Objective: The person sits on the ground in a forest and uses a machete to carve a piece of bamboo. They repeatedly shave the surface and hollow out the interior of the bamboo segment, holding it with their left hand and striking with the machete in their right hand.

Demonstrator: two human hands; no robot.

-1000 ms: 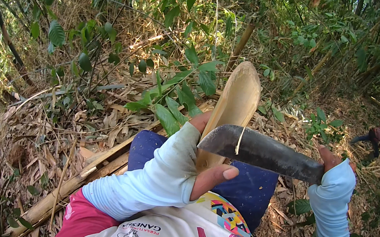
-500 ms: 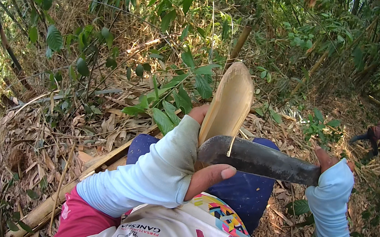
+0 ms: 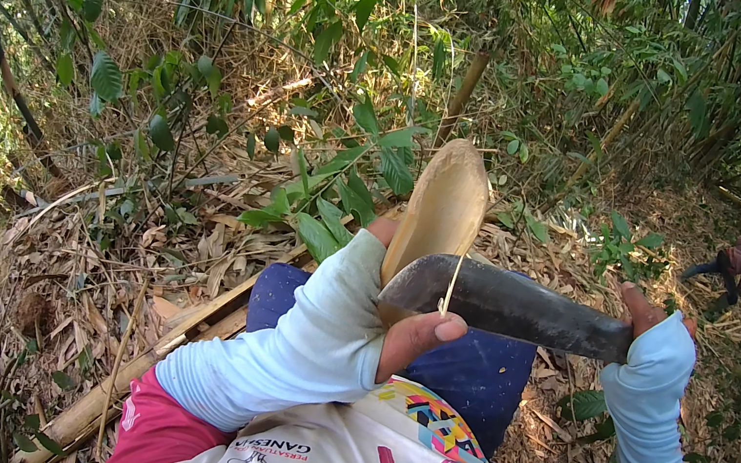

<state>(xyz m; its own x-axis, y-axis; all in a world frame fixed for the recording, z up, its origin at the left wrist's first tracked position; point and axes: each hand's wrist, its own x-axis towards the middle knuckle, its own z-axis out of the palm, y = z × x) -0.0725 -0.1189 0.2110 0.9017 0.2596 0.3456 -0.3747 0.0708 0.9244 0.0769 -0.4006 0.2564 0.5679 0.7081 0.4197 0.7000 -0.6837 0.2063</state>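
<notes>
1. Dry leaf litter (image 3: 84, 280) covers the ground, with a fallen bamboo pole (image 3: 161, 353) at near left and green leafy shoots (image 3: 337, 196) just behind the hands.
2. Another person (image 3: 736, 266) bends low at far right, well apart.
3. The left hand (image 3: 404, 322) has its grip closed around a pale, spoon-shaped bamboo sheath (image 3: 442, 207), held upright at centre.
4. The right hand (image 3: 648, 315) has its grip closed on the handle of a dark, broad blade (image 3: 516, 305), which lies across the sheath's lower part, where a thin sliver curls off.

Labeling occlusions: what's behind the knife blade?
Behind the dark blade, the pale bamboo piece rises above it, held by the left hand; blue trousers show below. The piece's lower end and a thin shaved sliver's base are covered.
</notes>
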